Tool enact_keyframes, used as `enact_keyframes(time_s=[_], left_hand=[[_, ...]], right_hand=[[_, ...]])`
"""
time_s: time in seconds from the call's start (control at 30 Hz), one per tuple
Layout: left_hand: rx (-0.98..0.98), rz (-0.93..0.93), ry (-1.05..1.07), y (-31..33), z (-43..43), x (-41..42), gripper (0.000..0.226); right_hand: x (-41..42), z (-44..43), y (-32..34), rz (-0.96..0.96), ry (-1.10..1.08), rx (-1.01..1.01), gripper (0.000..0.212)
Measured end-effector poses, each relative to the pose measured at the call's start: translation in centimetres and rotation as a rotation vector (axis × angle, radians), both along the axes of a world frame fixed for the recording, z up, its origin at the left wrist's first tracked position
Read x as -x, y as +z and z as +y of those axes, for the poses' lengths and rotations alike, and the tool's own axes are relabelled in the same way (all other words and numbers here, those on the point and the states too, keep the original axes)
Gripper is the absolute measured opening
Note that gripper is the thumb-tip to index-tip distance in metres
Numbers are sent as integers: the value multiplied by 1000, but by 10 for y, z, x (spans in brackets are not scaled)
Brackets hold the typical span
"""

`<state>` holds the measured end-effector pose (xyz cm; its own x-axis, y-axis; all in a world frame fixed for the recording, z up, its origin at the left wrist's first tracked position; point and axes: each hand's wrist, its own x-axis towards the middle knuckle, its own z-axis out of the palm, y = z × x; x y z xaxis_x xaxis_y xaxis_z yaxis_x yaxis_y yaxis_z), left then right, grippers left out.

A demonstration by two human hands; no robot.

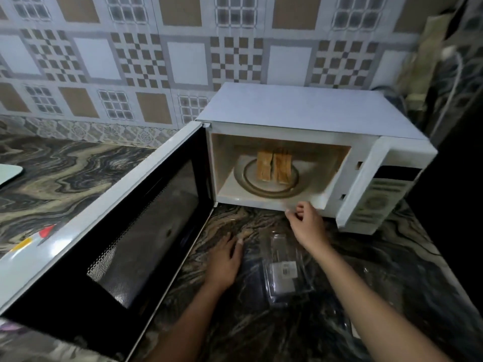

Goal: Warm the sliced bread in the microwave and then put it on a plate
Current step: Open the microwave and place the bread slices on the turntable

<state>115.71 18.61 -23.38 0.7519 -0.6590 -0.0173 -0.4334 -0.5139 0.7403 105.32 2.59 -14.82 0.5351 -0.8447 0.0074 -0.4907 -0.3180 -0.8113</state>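
Bread slices (274, 165) on the glass turntable (266, 189) inside the open microwave (308, 116).

We see two slices side by side at the middle of the turntable, the microwave door (125, 231) swung wide to the left. Our right hand (307, 226) hangs just in front of the cavity's lower edge — its fingers (300, 209) loosely curled and holding nothing. Our left hand (224, 262) lies flat on the marbled surface (65, 173), fingers spread, just beside a clear plastic package (285, 270) — near the far left edge sits a pale plate (9, 173).

Clear plastic packaging (283, 273) on marbled counter (65, 173), tiled wall (130, 56) behind.
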Motion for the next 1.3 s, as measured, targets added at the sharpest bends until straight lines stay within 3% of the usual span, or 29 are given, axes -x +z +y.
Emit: enact_keyframes(time_s=[0.1, 0.3, 0.4, 0.53, 0.6, 0.77, 0.9, 1.1, 1.17, 1.23, 1.3], left_hand=[[210, 200, 91, 17, 11, 39, 43], [279, 317, 179, 24, 20, 102, 30], [266, 406, 242, 17, 21, 114, 25], [275, 618, 281, 13, 20, 119, 25], [262, 643, 300, 13, 20, 121, 30], [203, 602, 292, 8, 22, 122, 31], [131, 479, 290, 10, 24, 123, 10], [16, 316, 256, 29, 29, 131, 15], [-30, 286, 246, 37, 32, 134, 19], [-46, 277, 247, 45, 34, 136, 22], [-25, 248, 283, 57, 35, 141, 23]], right_hand=[[32, 23, -14, 27, 5, -86, 50], [81, 61, -36, 215, -37, -149, 48], [93, 72, -43, 280, -48, -277, 49], [100, 75, -57, 155, -76, -550, 15], [106, 80, -61, 108, -106, -612, 14], [113, 87, -65, -27, -203, -734, 19], [116, 91, -61, -56, -220, -786, 23], [113, 97, -59, -42, -216, -726, 19], [110, 103, -50, 23, -168, -716, 11], [111, 106, -33, 172, -75, -593, 33], [119, 110, -10, 383, 37, -383, 42]])
